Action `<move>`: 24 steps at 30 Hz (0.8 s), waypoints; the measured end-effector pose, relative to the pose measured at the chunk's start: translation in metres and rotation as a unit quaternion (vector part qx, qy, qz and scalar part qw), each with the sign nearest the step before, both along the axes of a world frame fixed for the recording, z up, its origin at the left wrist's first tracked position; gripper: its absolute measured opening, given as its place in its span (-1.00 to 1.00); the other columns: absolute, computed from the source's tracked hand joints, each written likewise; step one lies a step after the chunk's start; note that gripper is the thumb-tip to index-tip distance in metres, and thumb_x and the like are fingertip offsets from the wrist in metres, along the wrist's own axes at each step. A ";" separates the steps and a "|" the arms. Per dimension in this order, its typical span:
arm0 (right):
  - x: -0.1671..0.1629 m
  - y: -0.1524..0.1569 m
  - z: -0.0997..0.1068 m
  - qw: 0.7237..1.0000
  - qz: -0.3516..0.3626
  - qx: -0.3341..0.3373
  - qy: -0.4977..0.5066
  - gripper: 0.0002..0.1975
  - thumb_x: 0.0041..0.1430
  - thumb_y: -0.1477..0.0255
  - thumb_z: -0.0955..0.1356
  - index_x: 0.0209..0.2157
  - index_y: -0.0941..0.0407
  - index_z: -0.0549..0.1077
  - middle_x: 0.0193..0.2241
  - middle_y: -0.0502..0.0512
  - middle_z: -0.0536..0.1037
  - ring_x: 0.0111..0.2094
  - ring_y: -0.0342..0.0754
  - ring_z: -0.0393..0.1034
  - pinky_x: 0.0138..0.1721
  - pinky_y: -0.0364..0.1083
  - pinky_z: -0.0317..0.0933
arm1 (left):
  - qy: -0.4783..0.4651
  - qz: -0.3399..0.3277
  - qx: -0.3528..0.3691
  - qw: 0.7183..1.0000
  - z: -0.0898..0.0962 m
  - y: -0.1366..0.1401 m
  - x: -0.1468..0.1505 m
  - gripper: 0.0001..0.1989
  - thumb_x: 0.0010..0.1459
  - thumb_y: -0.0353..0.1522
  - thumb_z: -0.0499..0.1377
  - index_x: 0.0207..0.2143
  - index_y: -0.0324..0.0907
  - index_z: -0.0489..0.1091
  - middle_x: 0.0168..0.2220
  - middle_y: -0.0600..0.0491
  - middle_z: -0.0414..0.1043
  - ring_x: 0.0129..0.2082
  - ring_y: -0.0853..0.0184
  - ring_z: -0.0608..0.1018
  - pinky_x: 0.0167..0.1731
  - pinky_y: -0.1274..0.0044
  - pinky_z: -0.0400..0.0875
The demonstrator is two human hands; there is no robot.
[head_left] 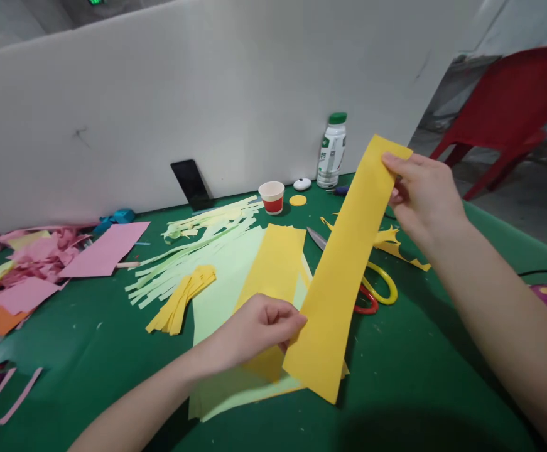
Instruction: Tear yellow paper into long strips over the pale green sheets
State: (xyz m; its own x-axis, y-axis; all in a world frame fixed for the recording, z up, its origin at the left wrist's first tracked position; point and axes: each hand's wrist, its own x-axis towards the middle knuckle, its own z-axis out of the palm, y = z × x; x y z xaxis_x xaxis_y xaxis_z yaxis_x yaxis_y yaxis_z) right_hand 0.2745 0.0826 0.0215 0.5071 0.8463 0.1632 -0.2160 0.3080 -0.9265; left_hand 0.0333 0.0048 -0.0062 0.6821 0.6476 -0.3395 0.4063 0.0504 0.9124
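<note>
A long strip of yellow paper is held up at a slant above the table. My right hand pinches its upper end, thumb on the front. Near the lower left edge, my left hand pinches the same strip between thumb and fingers. Below lies another piece of yellow paper on several pale green sheets. Scissors with red and yellow handles lie partly hidden behind the held strip. Left of the green sheets' middle sits a small bundle of narrow yellow strips.
Pale green fringe strips, pink paper and yellow scraps lie on the green table. A paper cup, a bottle and a phone stand by the white panel. A red chair is beyond, right.
</note>
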 end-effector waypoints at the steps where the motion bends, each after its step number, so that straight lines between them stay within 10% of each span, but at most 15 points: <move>1: 0.002 0.001 0.001 1.000 -0.010 0.002 0.007 -0.73 -0.01 0.55 0.33 -0.70 0.11 0.25 -0.70 -0.10 0.24 -0.69 -0.28 0.00 -0.71 -0.19 -0.18 | 0.006 -0.017 -0.004 1.000 0.002 -0.004 -0.001 -0.63 0.14 -0.25 0.00 -0.67 -0.23 0.19 -0.67 0.17 0.19 -0.61 0.52 0.34 -0.56 0.68 0.20; 8: -0.014 0.000 -0.004 0.989 0.127 -0.051 0.048 -0.85 0.06 0.50 0.30 -0.58 0.14 0.37 -0.63 -0.06 0.39 -0.60 -0.25 0.25 -0.54 -0.21 0.17 | -0.023 -0.298 -0.059 0.953 0.007 0.003 -0.013 -0.79 -0.01 -0.27 0.17 -0.42 -0.24 0.48 -0.46 -0.01 0.48 -0.46 0.37 0.48 -0.41 0.62 0.34; 13: -0.054 -0.016 -0.019 0.933 0.342 -0.109 0.031 -0.87 -0.03 0.40 0.37 -0.53 0.18 0.47 -0.54 0.02 0.49 -0.52 -0.21 0.34 -0.43 -0.18 0.21 | -0.083 0.038 -0.013 0.996 -0.020 0.027 -0.011 -0.48 0.08 0.01 -0.07 -0.18 -0.17 0.41 -0.21 -0.07 0.45 -0.23 0.27 0.48 -0.23 0.48 0.34; 18: -0.069 -0.030 -0.023 0.899 0.429 -0.089 -0.016 -0.78 -0.02 0.28 0.36 -0.52 0.17 0.49 -0.52 0.02 0.52 -0.44 -0.19 0.36 -0.33 -0.18 0.19 | -0.259 0.017 -0.158 0.953 -0.030 0.026 -0.005 -0.42 -0.05 0.05 0.06 -0.16 -0.20 0.39 -0.19 -0.10 0.44 -0.22 0.18 0.48 -0.23 0.41 0.35; 24: -0.067 -0.036 -0.016 0.902 0.402 -0.094 -0.126 -0.77 -0.06 0.25 0.37 -0.44 0.14 0.48 -0.42 0.03 0.53 -0.40 -0.16 0.36 -0.39 -0.17 0.18 | -0.285 0.091 -0.171 0.939 -0.028 0.022 0.000 -0.45 -0.19 0.00 0.21 -0.24 -0.21 0.41 -0.34 -0.02 0.46 -0.40 0.31 0.50 -0.34 0.49 0.38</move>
State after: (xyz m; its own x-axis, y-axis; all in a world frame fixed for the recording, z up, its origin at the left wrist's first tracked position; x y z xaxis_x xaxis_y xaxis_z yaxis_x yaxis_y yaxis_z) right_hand 0.2070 0.0467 0.0055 -0.3153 0.9490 0.0026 -0.0740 -0.0218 -0.9970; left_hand 0.0333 0.0264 -0.0346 0.7042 0.6912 -0.1623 -0.1873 0.4013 0.8966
